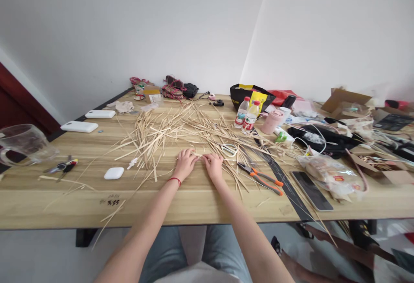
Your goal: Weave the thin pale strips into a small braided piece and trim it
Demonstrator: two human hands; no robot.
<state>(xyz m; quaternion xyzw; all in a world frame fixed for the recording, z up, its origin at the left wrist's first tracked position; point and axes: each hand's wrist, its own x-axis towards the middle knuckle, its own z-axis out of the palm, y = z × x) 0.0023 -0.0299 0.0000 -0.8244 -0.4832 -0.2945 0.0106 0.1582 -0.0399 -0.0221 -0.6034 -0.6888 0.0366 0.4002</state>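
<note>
My left hand (185, 164), with a red cord round its wrist, is closed in a pinch near the front middle of the table. Close to its right, my right hand (213, 165) pinches too. Between their fingertips runs a small pale strip (200, 156) that looks like straw; its full shape is hidden by the fingers. Just beyond both hands spreads a loose heap of long straw strips (158, 132). Scissors (229, 149) with pale handles lie among the strips, right of my right hand. Nearer me are pliers (263, 179) with orange and grey handles.
On the right are a phone (312, 191), two bottles (241, 113), a pink cup (272, 121), bags and an open carton (381, 169). At left lie a white case (114, 173), keys (61, 167) and a clear pitcher (24, 145). A person's legs show below the table at right.
</note>
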